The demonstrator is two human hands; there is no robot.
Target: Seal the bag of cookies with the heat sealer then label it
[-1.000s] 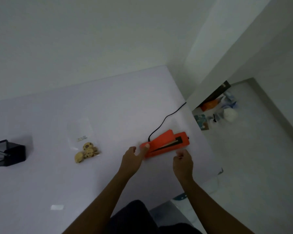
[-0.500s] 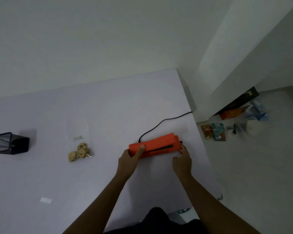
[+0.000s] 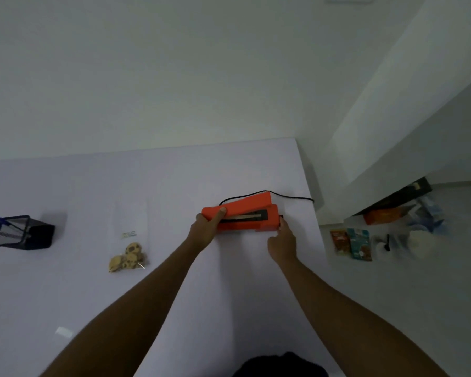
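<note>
An orange heat sealer point(image 3: 245, 216) lies on the white table point(image 3: 174, 180), its lid raised a little so the dark sealing strip shows. My left hand point(image 3: 206, 231) grips its left end, thumb on top of the lid. My right hand point(image 3: 282, 240) touches its right end with the fingertips. A clear bag of cookies point(image 3: 129, 240) lies flat to the left, apart from both hands, cookies bunched at its near end. A small white label point(image 3: 64, 331) lies near the table's front left.
A black mesh pen holder point(image 3: 25, 232) with a blue pen stands at the far left. The sealer's black cord point(image 3: 291, 197) runs off the table's right edge. Snack packets point(image 3: 351, 243) and clutter lie on the floor to the right.
The sealer has been turned and shifted left, more parallel to the table's front edge. Its lid closed and has lifted a little again. Both hands stayed at its ends.
</note>
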